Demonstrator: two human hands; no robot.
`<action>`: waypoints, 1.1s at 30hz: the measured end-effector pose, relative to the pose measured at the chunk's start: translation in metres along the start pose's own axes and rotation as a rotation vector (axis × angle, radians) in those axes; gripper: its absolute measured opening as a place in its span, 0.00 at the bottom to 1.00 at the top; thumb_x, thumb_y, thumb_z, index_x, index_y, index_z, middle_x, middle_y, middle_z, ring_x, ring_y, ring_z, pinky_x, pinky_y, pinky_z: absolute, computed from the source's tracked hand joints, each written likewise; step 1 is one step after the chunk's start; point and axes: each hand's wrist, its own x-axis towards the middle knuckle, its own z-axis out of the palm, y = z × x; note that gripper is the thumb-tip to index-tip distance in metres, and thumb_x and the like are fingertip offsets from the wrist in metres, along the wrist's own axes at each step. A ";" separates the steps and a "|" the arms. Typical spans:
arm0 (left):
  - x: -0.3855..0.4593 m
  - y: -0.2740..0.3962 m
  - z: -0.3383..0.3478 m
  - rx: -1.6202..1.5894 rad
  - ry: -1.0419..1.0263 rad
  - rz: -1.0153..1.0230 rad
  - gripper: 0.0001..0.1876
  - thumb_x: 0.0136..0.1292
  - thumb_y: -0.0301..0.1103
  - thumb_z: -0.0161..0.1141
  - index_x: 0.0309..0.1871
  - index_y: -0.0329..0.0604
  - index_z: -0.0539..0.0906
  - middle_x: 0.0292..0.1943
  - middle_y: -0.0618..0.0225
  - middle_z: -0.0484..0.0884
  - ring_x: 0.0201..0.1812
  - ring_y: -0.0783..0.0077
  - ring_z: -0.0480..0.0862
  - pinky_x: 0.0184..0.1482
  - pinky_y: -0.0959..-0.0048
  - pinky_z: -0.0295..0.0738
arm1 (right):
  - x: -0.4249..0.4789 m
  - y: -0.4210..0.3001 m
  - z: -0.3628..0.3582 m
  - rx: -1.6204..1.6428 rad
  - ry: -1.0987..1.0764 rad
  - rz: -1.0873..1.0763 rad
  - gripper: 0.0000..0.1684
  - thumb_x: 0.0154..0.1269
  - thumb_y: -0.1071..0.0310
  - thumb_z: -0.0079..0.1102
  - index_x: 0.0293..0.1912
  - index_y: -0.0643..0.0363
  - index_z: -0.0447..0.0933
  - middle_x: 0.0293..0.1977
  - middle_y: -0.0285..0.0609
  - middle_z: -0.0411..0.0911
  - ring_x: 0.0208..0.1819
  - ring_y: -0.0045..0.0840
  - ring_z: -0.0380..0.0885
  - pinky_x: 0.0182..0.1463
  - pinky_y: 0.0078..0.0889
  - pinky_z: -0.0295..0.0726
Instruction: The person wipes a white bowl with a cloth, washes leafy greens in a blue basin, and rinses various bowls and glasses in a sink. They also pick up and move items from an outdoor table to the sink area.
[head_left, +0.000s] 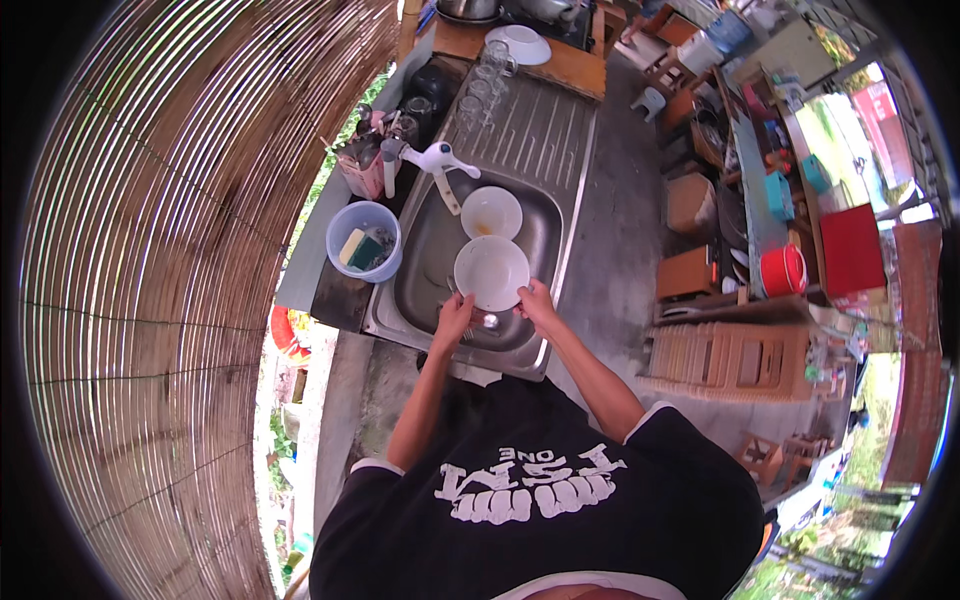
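Both of my hands grip the near rim of a white bowl (491, 273) over a stainless steel sink (421, 247); my left hand (454, 318) has its left side, my right hand (535, 301) its right side. Just beyond it, a second white bowl (492, 211) with a yellowish-brown spot lies in the basin. Cutlery shows partly beneath the held bowl and my hands. A white faucet (441, 161) reaches over the sink from the left. Left of the basin stands a light-blue plastic bucket (334, 238) holding a yellow and green sponge (360, 250) and suds.
Glass mugs (480, 94) line the left side of the ribbed drainboard (536, 135). A white dish (518, 45) rests on the wooden counter beyond. Utensils fill a pink basket (363, 174) behind the faucet. A bamboo blind (150, 300) hangs at left; stacked plastic stools (727, 360) stand at right.
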 end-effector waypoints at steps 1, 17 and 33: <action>0.003 0.003 0.005 -0.012 0.040 -0.007 0.26 0.70 0.47 0.51 0.59 0.32 0.70 0.34 0.62 0.84 0.32 0.75 0.82 0.32 0.76 0.75 | 0.015 -0.002 -0.002 -0.009 0.016 -0.011 0.15 0.66 0.70 0.47 0.52 0.61 0.71 0.27 0.39 0.77 0.18 0.18 0.73 0.18 0.22 0.66; -0.018 -0.015 0.076 -0.205 0.509 0.002 0.25 0.73 0.46 0.48 0.63 0.35 0.69 0.45 0.62 0.83 0.39 0.78 0.82 0.40 0.80 0.72 | 0.182 0.014 -0.004 -0.079 0.183 0.007 0.24 0.68 0.68 0.50 0.62 0.59 0.62 0.32 0.47 0.78 0.19 0.23 0.76 0.20 0.27 0.74; -0.026 -0.012 0.146 -0.007 0.008 0.094 0.22 0.72 0.43 0.49 0.62 0.38 0.71 0.43 0.63 0.83 0.39 0.76 0.80 0.41 0.78 0.72 | -0.060 0.051 -0.146 0.184 0.144 -0.123 0.24 0.69 0.67 0.50 0.63 0.57 0.65 0.42 0.40 0.76 0.29 0.19 0.78 0.26 0.19 0.73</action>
